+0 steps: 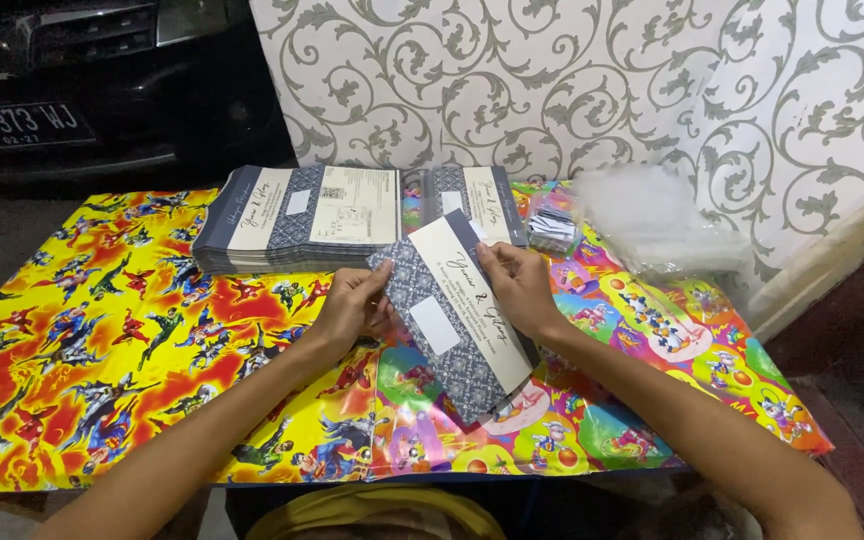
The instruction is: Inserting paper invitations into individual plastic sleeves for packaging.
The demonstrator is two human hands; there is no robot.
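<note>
Left hand (352, 305) and right hand (517, 285) pinch a navy-and-cream folded card (457, 315) above the cartoon-printed counter (102, 330); matching card stack (297, 215) behind, clear plastic sleeves (657, 220) at right.

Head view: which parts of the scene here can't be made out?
- Folded card: underside hidden by itself.
- Left hand: fingertips behind the card.
- Clear plastic bags: contents blurred.
- Small bundle: too small to identify.
- Dark vehicle: cut by frame edge.

A stack of printed cards (297, 220) lies on the cartoon-patterned desk (102, 340), with crumpled clear plastic bags (657, 220) near the scroll-patterned wallpaper (552, 80); a dark car (72, 80) stands behind.
</note>
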